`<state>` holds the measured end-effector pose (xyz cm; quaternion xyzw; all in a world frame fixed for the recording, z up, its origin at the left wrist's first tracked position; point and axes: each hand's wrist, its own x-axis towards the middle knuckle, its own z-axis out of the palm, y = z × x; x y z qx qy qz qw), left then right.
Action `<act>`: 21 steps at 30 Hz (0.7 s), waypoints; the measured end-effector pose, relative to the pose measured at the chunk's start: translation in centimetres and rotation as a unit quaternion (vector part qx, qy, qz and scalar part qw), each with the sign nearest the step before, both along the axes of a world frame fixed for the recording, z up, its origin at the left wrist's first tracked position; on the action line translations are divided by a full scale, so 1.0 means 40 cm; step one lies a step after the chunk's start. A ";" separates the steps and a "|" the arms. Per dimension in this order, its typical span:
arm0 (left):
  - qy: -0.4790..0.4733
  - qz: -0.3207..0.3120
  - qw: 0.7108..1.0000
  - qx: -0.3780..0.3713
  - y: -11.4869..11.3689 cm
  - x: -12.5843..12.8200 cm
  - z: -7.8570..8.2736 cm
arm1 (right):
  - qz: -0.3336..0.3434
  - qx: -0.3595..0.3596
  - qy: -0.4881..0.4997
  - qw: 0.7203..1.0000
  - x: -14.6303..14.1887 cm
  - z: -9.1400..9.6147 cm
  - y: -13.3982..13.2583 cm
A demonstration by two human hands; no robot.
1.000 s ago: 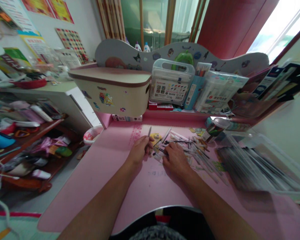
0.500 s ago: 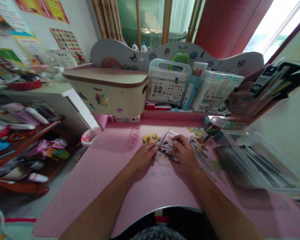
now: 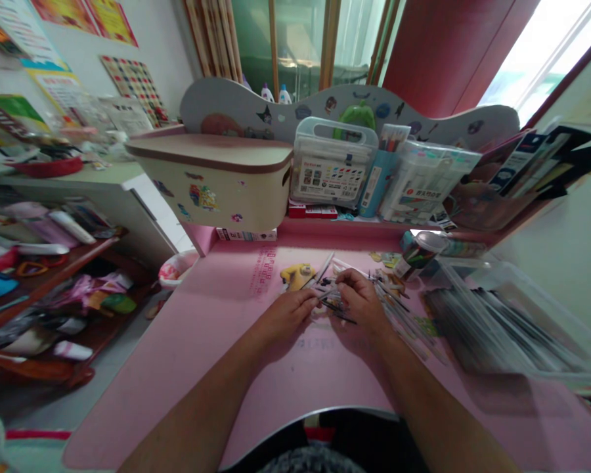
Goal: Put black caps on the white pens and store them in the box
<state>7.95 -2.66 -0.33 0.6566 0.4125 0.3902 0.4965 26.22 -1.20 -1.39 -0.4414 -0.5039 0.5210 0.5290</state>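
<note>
Both my hands meet over a scatter of pens [image 3: 398,305] on a pink desk [image 3: 226,328]. My left hand [image 3: 288,315] is closed in a pinch on a thin grey pen [image 3: 322,269] that points up and away. My right hand [image 3: 362,302] is closed around a small bundle of dark pens [image 3: 339,310], its fingertips touching the left hand's. A yellow cartoon sticker [image 3: 295,274] lies on the desk just beyond my left hand.
A clear tray of pens [image 3: 502,322] sits at the right. A small can [image 3: 416,253] lies tipped over behind the scatter. The desk's back shelf holds a beige lidded box [image 3: 217,180], marker cases [image 3: 332,164] and books [image 3: 536,171]. Cluttered shelves [image 3: 44,263] stand left.
My right hand lifted off the scattered pens with a few in it and came together with my left hand. The left hand shifted slightly right, still holding its pen.
</note>
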 end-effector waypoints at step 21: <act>0.254 0.059 0.961 0.090 0.021 0.022 -0.021 | 0.027 -0.090 0.080 0.992 -0.035 -0.016 -0.008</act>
